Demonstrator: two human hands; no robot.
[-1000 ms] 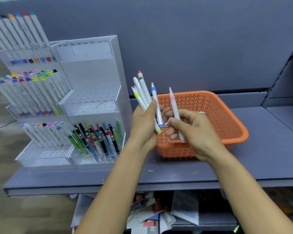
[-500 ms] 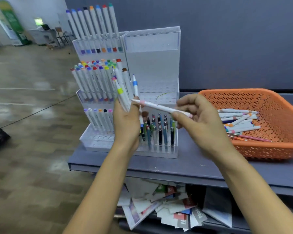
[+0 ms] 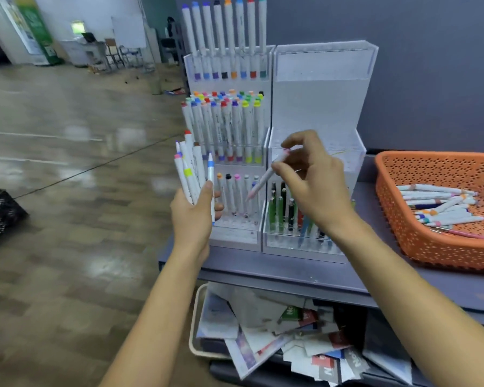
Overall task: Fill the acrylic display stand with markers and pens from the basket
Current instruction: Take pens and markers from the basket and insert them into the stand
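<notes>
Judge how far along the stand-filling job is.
Done: in the acrylic display stand, the left upper tiers hold markers; pens stand lower right. In hand: the left hand grips a marker bundle; the right hand pinches a pink-tipped marker over the part-filled lower left row. Left: the right upper tiers are bare; the basket holds loose markers.

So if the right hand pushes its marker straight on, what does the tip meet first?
Likely the standing markers in the lowest left row of the acrylic stand; depth is unclear.
</notes>
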